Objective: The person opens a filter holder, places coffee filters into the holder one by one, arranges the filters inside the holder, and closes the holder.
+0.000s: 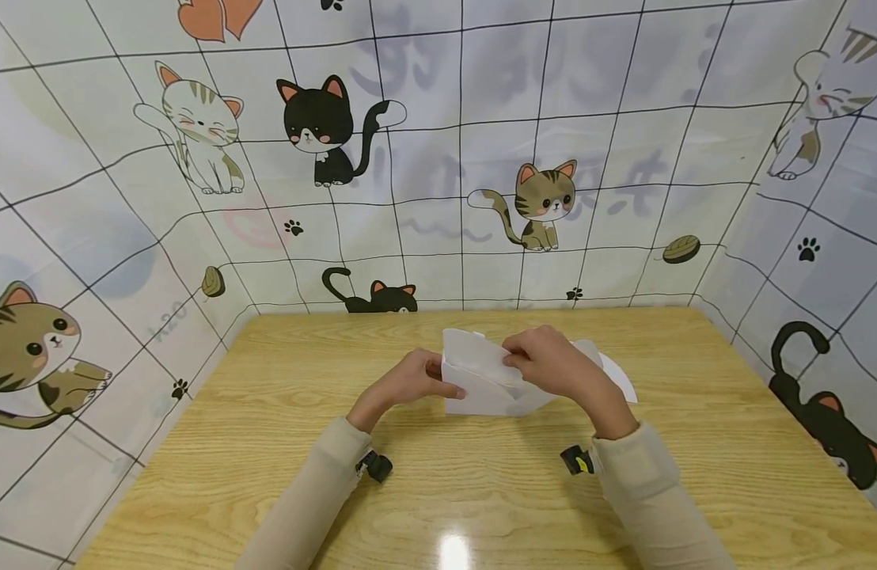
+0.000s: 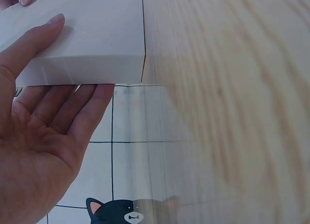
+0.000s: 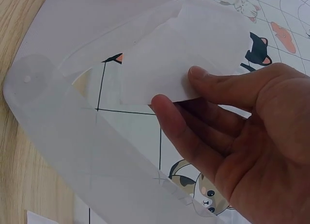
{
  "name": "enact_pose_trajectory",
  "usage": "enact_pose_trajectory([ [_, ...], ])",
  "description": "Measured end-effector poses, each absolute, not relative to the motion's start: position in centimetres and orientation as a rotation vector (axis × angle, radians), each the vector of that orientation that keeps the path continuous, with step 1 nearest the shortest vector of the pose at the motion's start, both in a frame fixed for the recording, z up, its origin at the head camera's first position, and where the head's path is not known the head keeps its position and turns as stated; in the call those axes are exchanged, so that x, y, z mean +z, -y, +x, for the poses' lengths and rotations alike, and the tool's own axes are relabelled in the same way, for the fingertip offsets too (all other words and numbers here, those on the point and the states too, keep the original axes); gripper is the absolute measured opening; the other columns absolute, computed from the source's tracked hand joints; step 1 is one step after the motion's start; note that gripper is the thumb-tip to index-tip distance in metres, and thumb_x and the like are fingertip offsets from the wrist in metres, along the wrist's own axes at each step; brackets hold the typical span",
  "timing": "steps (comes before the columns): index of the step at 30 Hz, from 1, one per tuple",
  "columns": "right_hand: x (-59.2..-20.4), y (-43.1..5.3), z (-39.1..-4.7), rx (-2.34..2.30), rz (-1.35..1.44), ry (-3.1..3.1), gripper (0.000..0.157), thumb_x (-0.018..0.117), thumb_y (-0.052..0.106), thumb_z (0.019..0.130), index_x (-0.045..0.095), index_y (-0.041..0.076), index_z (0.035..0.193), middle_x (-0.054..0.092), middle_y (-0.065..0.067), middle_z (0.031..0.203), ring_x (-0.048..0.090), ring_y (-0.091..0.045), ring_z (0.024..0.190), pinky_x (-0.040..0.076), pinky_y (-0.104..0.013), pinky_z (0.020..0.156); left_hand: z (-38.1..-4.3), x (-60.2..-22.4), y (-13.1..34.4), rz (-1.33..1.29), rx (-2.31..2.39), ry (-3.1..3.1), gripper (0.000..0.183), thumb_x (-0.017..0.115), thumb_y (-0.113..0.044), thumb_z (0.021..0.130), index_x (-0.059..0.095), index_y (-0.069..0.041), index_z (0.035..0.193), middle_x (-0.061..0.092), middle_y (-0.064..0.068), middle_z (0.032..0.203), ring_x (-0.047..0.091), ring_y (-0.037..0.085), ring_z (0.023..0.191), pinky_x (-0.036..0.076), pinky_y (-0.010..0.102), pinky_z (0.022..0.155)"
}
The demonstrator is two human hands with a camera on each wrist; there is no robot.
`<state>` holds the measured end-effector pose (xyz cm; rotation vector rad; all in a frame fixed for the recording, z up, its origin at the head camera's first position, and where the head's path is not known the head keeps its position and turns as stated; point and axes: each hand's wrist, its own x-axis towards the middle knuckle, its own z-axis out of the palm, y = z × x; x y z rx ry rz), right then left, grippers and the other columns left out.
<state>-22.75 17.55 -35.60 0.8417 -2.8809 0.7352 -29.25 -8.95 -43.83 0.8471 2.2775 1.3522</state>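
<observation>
A white, thin-walled box-like case (image 1: 477, 398) stands on its edge on the table. My left hand (image 1: 408, 378) grips its left end, the thumb on the near face and the fingers behind, as the left wrist view shows on the case (image 2: 104, 32). My right hand (image 1: 552, 364) pinches a piece of white paper (image 3: 155, 59) between thumb and fingers, above the case's top. Beneath this paper, a translucent plastic strip (image 3: 111, 151) runs out from a rounded corner with a small rivet-like dot. The case's inside is mostly hidden.
The wooden table (image 1: 467, 475) ends at the back against a white grid-patterned cloth (image 1: 424, 158) with printed cats, which also hangs on both sides. A white rounded piece (image 1: 619, 380) sticks out behind my right wrist. Small black cameras (image 1: 377, 465) sit on both wrists.
</observation>
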Motion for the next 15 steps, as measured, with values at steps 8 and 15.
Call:
enact_pose_trajectory([
  [8, -35.78, -17.65, -22.71, 0.776, 0.841, 2.839, 0.006, 0.065, 0.005, 0.100, 0.068, 0.007, 0.097, 0.065, -0.001, 0.071, 0.054, -0.005, 0.057, 0.044, -0.025, 0.058, -29.24, -43.82, 8.95, 0.841, 1.352, -2.280, 0.033, 0.084, -0.020, 0.088, 0.075, -0.010, 0.118, 0.080, 0.007, 0.105, 0.074, 0.012, 0.091, 0.055, 0.029, 0.081],
  [15, -35.85, -17.60, -22.66, 0.782, 0.819, 2.828, 0.010, 0.062, 0.005, 0.102, 0.068, 0.009, 0.095, 0.061, 0.001, 0.068, 0.050, -0.007, 0.057, 0.040, -0.026, 0.059, -29.26, -43.79, 8.92, 0.843, 1.350, -2.282, 0.032, 0.085, -0.020, 0.087, 0.076, -0.009, 0.116, 0.080, 0.007, 0.104, 0.073, 0.013, 0.089, 0.055, 0.029, 0.080],
])
